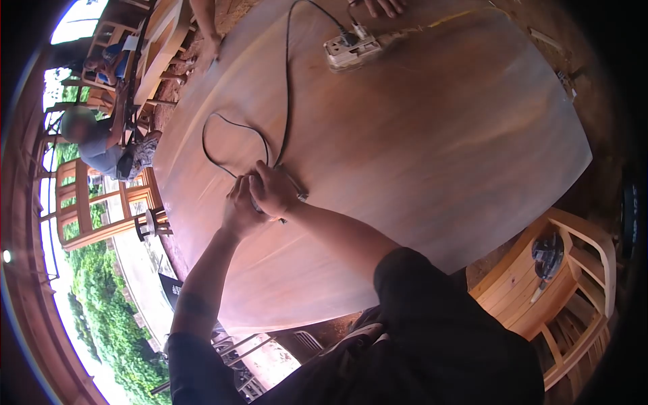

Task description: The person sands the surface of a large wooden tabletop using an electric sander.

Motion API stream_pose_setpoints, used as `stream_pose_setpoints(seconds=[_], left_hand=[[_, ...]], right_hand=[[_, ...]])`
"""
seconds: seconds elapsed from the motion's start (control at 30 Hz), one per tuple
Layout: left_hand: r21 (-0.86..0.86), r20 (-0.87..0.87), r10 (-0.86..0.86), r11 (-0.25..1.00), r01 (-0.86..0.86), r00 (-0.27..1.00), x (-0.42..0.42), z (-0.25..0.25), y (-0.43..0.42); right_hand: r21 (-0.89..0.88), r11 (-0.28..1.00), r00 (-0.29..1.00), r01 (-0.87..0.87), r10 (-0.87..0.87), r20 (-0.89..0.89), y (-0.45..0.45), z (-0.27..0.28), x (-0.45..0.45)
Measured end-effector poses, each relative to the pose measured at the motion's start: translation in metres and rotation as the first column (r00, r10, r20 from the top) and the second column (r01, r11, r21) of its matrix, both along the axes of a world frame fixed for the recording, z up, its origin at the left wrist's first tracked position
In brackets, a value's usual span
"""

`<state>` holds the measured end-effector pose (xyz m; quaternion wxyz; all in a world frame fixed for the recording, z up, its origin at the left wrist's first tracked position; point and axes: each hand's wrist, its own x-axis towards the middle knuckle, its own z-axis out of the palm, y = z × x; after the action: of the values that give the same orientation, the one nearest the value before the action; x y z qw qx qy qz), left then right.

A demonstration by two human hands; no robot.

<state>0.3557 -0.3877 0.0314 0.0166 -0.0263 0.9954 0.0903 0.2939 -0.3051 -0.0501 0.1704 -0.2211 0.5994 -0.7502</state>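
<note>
Both my hands are pressed together over a small corded sander (pixel 301 197) on the broad wooden tabletop (pixel 432 142). Only its edge shows, as my fingers hide most of it. My left hand (pixel 241 208) is closed around its left side. Over the top and right side lies my right hand (pixel 275 192), fingers bent and touching the left. A black cord (pixel 288 88) runs from the tool, makes a loop on the wood, and leads up to a power strip (pixel 352 50) on the far part of the tabletop.
Another person's hand (pixel 385 7) rests by the power strip, and an arm (pixel 206 34) reaches in at the far left edge. A wooden chair (pixel 506 297) at the lower right holds a dark power tool (pixel 547 254). People sit at left beside wooden furniture (pixel 84 202).
</note>
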Motion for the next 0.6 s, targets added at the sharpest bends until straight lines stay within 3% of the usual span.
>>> stream_pose_setpoints(seconds=[0.2, 0.3, 0.4, 0.53, 0.6], left_hand=[[0.059, -0.034, -0.138, 0.988, 0.14, 0.99, -0.09, -0.004, 0.075], [0.11, 0.001, -0.165, 0.98, 0.164, 0.986, -0.141, -0.004, 0.113], [0.113, -0.053, -0.251, 0.96, 0.255, 0.967, -0.192, -0.013, 0.148], [0.141, -0.038, -0.27, 0.952, 0.273, 0.962, -0.259, -0.017, 0.198], [0.134, -0.16, -0.342, 0.922, 0.364, 0.926, -0.293, -0.02, 0.221]], right_hand=[[-0.051, 0.981, 0.976, 0.185, -0.19, -0.107, 0.09, -0.004, -0.08], [0.081, 0.975, 0.977, 0.207, -0.201, -0.075, 0.136, 0.0, -0.124], [0.063, 0.947, 0.942, 0.316, -0.305, -0.14, 0.17, -0.01, -0.17], [0.078, 0.94, 0.941, 0.333, -0.325, -0.096, 0.219, -0.02, -0.234], [0.063, 0.936, 0.936, 0.345, -0.339, -0.094, 0.246, -0.016, -0.264]])
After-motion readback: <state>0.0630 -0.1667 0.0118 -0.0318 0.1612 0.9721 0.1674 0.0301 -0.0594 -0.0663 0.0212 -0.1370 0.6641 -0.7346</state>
